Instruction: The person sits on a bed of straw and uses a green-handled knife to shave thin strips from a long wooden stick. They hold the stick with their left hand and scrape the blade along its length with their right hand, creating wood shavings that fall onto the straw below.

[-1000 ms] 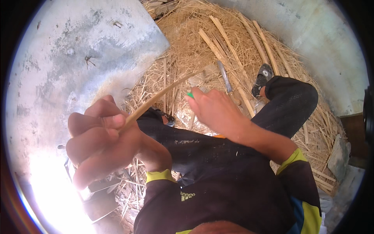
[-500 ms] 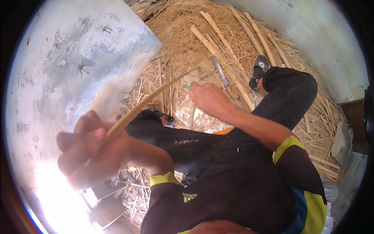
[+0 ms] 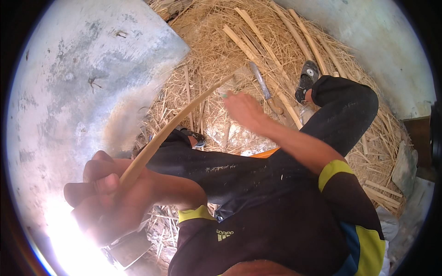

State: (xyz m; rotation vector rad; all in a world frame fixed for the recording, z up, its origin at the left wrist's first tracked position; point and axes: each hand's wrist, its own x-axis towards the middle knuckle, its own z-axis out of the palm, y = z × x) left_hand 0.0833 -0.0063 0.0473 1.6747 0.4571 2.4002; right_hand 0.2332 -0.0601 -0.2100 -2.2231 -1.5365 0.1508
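Observation:
My left hand (image 3: 117, 198), raised at the lower left, is closed around the near end of a long, thin, pale strip of bamboo or wood (image 3: 168, 129). From that grip the strip slants up and away to the right, narrowing toward its far end. Close to this far end is my right hand (image 3: 246, 110), its fingers curled in. A small green bit (image 3: 225, 96) shows at its fingertips; whatever else it may hold is hidden. Just beyond my right hand lies a knife (image 3: 261, 80) with a grey blade and a wooden handle, on the litter.
Straw-like shavings (image 3: 202, 41) cover the ground. Several split strips (image 3: 262, 39) lie across them at the far side. A pale wall or slab (image 3: 92, 60) stands left, another pale wall (image 3: 386, 50) right. My bent legs (image 3: 336, 110) and a dark shoe (image 3: 307, 80) frame the work area.
My left hand has dropped slightly toward the lower edge, and the strip's near end has come down with it. My right hand has moved slightly, still near the strip's far end.

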